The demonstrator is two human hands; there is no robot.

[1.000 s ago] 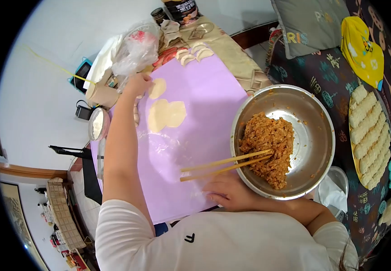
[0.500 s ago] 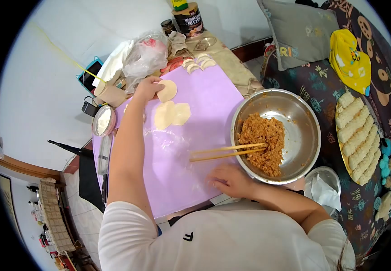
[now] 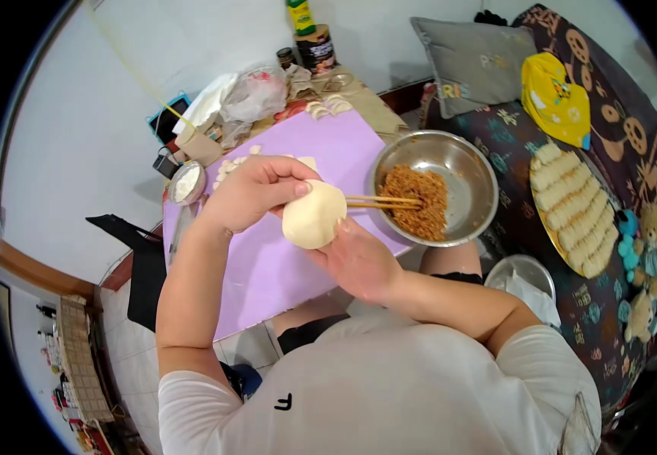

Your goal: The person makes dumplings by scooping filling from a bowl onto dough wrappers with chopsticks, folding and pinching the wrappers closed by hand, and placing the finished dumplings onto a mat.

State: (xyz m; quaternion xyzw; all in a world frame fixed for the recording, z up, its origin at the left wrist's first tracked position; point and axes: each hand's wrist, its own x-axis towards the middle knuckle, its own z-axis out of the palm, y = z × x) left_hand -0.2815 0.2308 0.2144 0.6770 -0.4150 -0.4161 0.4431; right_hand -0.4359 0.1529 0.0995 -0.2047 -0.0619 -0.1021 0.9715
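A round, pale dumpling wrapper (image 3: 315, 215) is held up above the purple mat (image 3: 256, 292). My left hand (image 3: 264, 189) pinches its upper left edge between thumb and fingers. From the lower right, my right hand (image 3: 360, 262) grips the same wrapper, its fingers partly hidden beneath. Behind my hands, another wrapper (image 3: 308, 162) lies on the mat, mostly covered from view. Just right of the held wrapper, chopsticks (image 3: 374, 202) rest with their tips in the brown minced filling (image 3: 417, 199), inside a steel bowl (image 3: 476, 182).
Small dough pieces (image 3: 230, 167) and a bowl of flour (image 3: 187, 183) sit at the mat's left. Folded dumplings (image 3: 328, 106) lie at its far edge. A tray of dumplings (image 3: 575, 208) rests on the sofa at right. A metal basin (image 3: 522, 274) stands below the bowl.
My left hand has brought a wrapper from the far part of the mat toward me. My right hand has risen from the mat's near edge and now holds it too.
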